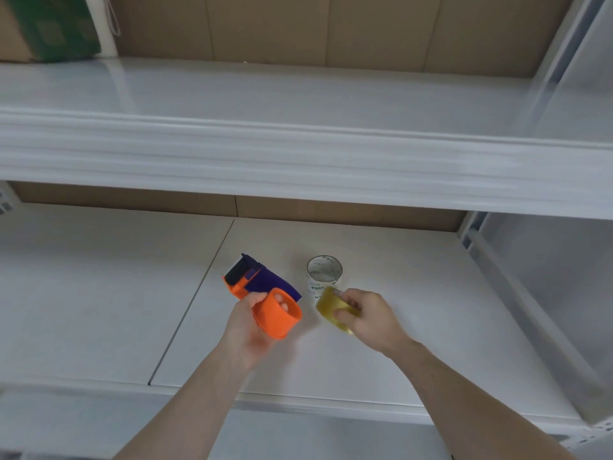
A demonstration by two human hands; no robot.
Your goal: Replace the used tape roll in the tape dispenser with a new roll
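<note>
A white shelf (414, 293) carries the work; a second shelf board (298, 154) runs above it. The tape dispenser (262, 293), orange and purple plastic, is held clear of the shelf by the left hand (247, 330), which is clenched about the orange hub (278, 313), fingertips showing inside its open end. The hub is bare, so it appears ready to receive a roll. The dispenser looks rigid and light; the hub and body are the safe holds, since the dark blade end (240, 272) points away from the person and is probably sharp. Just right of the dispenser, the right hand (368, 318) grasps the yellowish tape roll (333, 308) by its outer rim, thumb on the near edge. This roll likely is stiff, light and slightly slick, best held across the rim. Behind it, almost touching, an empty-looking white core (324, 272) stands on end on the shelf.
</note>
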